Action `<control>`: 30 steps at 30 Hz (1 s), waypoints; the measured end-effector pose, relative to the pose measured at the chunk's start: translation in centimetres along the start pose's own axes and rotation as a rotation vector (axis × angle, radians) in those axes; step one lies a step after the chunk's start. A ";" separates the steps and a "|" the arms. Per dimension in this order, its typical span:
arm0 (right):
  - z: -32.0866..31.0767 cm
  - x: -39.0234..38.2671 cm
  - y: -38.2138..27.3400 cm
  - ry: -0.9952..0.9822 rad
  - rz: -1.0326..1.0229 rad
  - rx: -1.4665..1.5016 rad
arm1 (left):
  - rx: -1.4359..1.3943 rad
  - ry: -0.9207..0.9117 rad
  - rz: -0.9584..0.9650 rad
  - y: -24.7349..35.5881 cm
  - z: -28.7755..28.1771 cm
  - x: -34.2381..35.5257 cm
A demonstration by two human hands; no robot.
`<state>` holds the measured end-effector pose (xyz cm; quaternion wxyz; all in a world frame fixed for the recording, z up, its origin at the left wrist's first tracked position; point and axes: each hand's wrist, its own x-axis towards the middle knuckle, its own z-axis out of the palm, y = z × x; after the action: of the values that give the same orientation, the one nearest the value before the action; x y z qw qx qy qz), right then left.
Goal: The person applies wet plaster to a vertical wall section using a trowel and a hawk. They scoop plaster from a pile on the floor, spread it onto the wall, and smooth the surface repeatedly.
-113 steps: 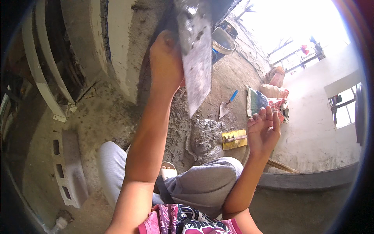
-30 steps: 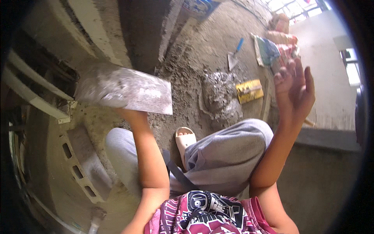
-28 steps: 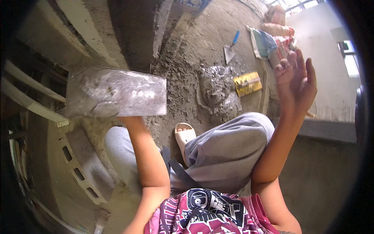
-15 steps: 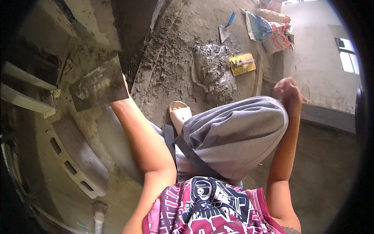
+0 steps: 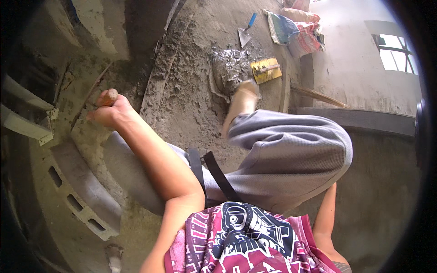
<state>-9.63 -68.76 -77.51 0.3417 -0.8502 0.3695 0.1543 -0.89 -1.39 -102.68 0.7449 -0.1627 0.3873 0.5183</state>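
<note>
My left hand (image 5: 114,110) is wrapped round the wooden handle of a plasterer's hawk (image 5: 109,96), and the handle's blunt end shows above the fingers. The hawk's flat board is seen nearly edge-on as a thin line beyond the hand. My right forearm (image 5: 325,204) runs down behind my raised right knee, which hides the right hand. Past my legs lies a heap of wet grey mortar (image 5: 230,68). Beside it rests a yellow float (image 5: 266,70) with a handle on top. A pointed trowel (image 5: 245,36) with a blue handle lies behind the heap.
Filled sacks (image 5: 305,38) lean near the white wall (image 5: 346,68) at the far right. Hollow concrete blocks (image 5: 84,191) stand at the left. A wooden stick (image 5: 318,95) lies by the low ledge. My sandalled foot (image 5: 245,100), blurred, is close to the mortar.
The hawk has turned from showing its broad face to edge-on, revealing its handle in my left hand. My right hand has dropped behind the knee. My sandalled foot has moved forward and right.
</note>
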 end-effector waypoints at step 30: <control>21.0 53.2 -30.8 0.096 -1.264 -0.935 | 1.313 -0.363 -0.675 -26.6 -21.0 -20.1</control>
<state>48.91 -66.83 -105.64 -0.0448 -0.9604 -0.2729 0.0335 11.19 -38.81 -105.50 0.8590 0.2922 0.4167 -0.0560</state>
